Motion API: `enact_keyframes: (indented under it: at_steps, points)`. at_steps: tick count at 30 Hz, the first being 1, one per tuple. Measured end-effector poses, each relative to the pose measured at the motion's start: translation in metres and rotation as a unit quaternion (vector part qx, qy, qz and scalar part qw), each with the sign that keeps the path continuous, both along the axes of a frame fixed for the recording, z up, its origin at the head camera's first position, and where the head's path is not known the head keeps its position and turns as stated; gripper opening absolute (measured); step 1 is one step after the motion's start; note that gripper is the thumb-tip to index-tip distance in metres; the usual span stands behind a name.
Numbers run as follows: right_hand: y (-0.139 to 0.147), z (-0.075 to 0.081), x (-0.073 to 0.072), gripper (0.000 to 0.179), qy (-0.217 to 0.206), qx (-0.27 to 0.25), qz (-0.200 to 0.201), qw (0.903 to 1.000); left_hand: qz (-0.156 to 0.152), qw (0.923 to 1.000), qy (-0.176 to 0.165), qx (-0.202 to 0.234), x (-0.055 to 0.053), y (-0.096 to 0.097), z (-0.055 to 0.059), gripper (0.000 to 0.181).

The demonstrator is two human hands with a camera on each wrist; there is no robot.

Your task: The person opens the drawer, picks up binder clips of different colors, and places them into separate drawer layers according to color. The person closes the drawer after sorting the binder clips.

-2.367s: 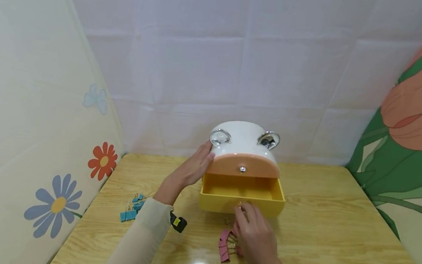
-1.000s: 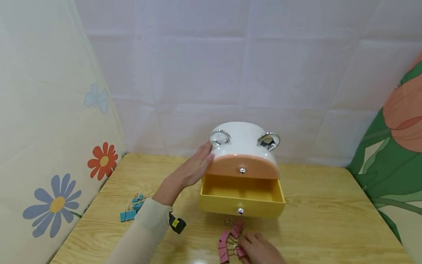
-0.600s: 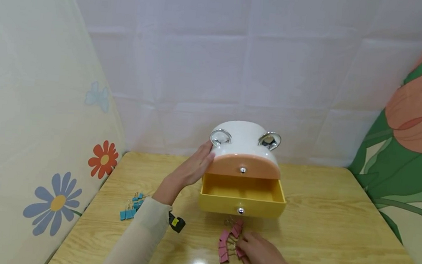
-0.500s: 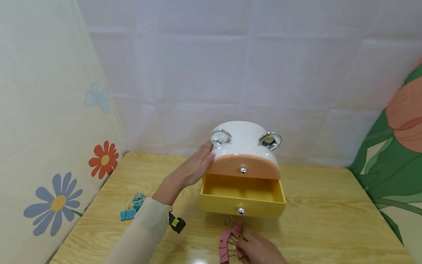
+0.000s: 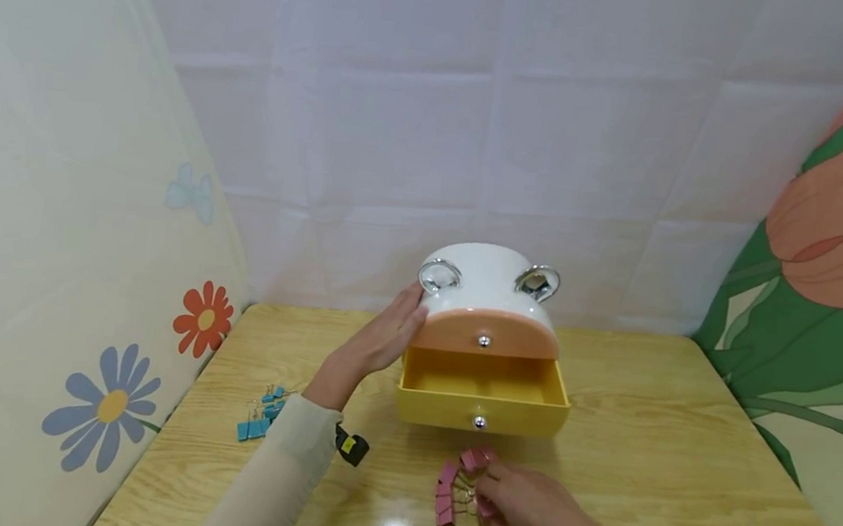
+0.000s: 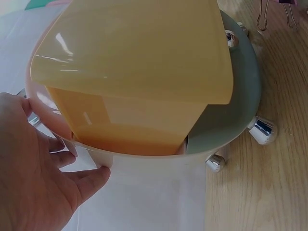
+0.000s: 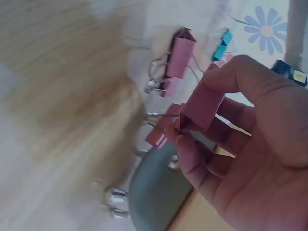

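Note:
A small drawer box with a white top (image 5: 484,273) and two silver ring-shaped ears stands toward the back of the table. Its orange upper drawer (image 5: 449,331) is closed, while the yellow lower drawer (image 5: 439,409) is pulled out with nothing visible inside. My left hand (image 5: 385,335) rests against the box's left side, fingers extended; in the left wrist view the fingertips touch the shell. My right hand (image 7: 269,144) pinches a pink binder clip (image 7: 202,106) between thumb and fingers. Other pink binder clips (image 5: 444,499) lie just left of it and below the drawer.
Several blue binder clips (image 5: 253,430) lie on the wooden table (image 5: 674,469) at the left, partly behind my left sleeve (image 5: 271,467). A white cloth (image 5: 373,125) hangs behind the table, with flower-printed cloths at both sides.
My right hand has gone from the yellow drawer's knob down to the pink binder clips and now pinches one. The pink clip nearest the drawer has turned. My left hand has stayed in place.

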State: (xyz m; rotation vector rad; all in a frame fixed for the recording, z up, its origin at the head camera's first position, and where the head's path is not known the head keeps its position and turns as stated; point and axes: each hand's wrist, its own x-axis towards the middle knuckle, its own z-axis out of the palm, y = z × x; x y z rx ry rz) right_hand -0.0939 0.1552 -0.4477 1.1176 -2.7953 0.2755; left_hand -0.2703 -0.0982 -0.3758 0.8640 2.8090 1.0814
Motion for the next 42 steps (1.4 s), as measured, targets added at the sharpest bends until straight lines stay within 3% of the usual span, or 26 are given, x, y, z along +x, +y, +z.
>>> enact_keyframes:
  at_steps: [8,13,19,23,29,32,36,42]
  points:
    - [0.004,0.021,0.002,0.025,0.015,-0.016,0.042,0.9989,0.003,1.0,-0.006,0.001,-0.001,0.001,-0.001,0.069]
    - [0.004,0.03,0.004,0.024,-0.045,-0.009,0.036,0.9983,0.005,1.0,-0.008,-0.003,-0.002,0.001,-0.001,0.069]
    - [0.007,0.034,0.005,0.025,-0.074,-0.022,0.032,0.9965,0.002,1.0,-0.002,-0.003,-0.002,0.001,-0.001,0.07]
    - [0.008,0.041,0.004,0.02,-0.137,-0.045,0.021,0.9893,0.005,0.9999,-0.006,-0.007,-0.002,0.001,-0.001,0.071]
    - [0.012,0.075,0.001,0.019,-0.201,-0.098,0.021,0.9744,0.002,1.0,-0.009,-0.003,0.0,0.001,-0.001,0.07]
    - [0.017,0.099,-0.003,0.024,-0.197,-0.12,0.008,0.973,0.001,1.0,-0.004,-0.003,-0.001,0.0,-0.001,0.07]
    - [0.026,0.123,-0.013,0.026,-0.141,-0.125,-0.008,0.982,0.001,1.0,-0.001,-0.003,-0.001,0.0,0.0,0.069]
    - [0.037,0.132,-0.037,0.017,-0.098,-0.102,-0.038,0.9892,0.004,0.9999,-0.012,-0.006,0.0,0.002,0.0,0.068]
